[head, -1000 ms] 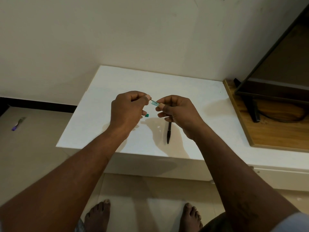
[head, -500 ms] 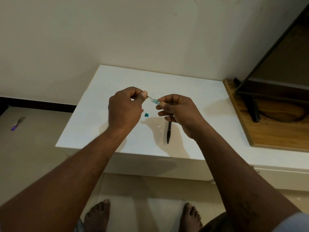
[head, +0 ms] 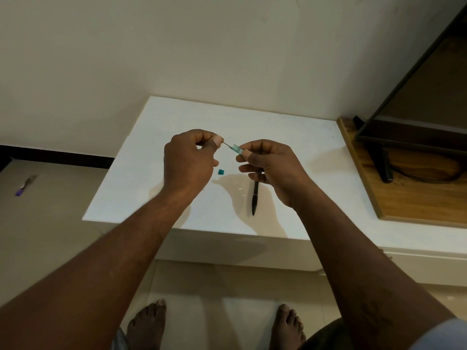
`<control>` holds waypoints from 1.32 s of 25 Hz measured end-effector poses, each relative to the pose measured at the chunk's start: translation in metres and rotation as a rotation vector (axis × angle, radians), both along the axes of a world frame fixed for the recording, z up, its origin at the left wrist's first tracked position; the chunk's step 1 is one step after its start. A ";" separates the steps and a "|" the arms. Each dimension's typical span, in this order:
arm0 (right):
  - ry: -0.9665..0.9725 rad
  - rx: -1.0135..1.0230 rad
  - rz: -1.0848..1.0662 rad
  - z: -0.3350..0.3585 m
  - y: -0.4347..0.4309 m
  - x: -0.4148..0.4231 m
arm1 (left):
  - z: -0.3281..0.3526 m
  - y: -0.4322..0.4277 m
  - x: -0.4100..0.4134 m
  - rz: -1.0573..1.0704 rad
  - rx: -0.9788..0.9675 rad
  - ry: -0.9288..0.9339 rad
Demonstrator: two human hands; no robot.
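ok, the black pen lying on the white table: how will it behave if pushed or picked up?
The pen looks slim and round, lying flat on the table, so a sideways push probably rolls it. Straight and thin: likely stiff, light.

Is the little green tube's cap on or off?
Off. The teal cap lies on the white table, apart from the tube the right hand pinches; the left hand pinches a thin stick at its end.

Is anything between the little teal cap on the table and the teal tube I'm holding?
Nothing covers or touches the small teal square cap on the white tabletop. But a thin grey rod, pinched in the left hand grip, meets the mouth of the clear teal plastic tube in the right hand.
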State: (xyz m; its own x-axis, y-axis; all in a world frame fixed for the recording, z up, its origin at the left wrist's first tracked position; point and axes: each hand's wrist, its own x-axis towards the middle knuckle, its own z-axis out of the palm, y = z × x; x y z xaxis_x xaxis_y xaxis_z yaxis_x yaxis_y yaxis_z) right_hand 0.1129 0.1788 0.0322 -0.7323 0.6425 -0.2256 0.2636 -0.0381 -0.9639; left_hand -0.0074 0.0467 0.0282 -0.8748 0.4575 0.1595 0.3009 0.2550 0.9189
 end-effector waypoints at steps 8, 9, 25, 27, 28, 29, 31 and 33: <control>0.053 -0.211 -0.012 -0.001 -0.004 -0.001 | 0.006 0.001 0.001 0.010 0.050 -0.032; 0.051 -0.211 -0.012 -0.002 -0.004 -0.001 | 0.006 0.000 0.001 0.017 0.050 -0.026; 0.035 -0.203 -0.001 -0.002 -0.006 -0.002 | 0.002 -0.003 -0.001 0.083 0.001 0.215; 0.036 -0.203 0.001 -0.001 -0.006 -0.002 | 0.003 -0.002 0.000 0.054 0.001 0.192; 0.038 -0.206 0.001 -0.002 -0.006 -0.002 | 0.003 -0.002 0.000 0.040 -0.002 0.175; 0.041 -0.211 0.001 -0.001 -0.006 -0.002 | 0.003 -0.001 0.001 0.032 -0.006 0.154; 0.045 -0.223 -0.001 -0.001 -0.006 -0.003 | 0.002 0.001 0.001 0.025 0.000 0.092; 0.050 -0.234 -0.006 -0.001 -0.006 -0.003 | 0.003 0.001 0.000 0.009 0.020 0.021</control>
State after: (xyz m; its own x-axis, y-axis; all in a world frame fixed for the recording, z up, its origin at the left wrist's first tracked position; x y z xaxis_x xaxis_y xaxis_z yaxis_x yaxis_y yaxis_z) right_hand 0.1102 0.1731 0.0313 -0.7430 0.5809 -0.3325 0.2148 -0.2636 -0.9404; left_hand -0.0073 0.0478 0.0312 -0.8752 0.4462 0.1870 0.3180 0.2394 0.9174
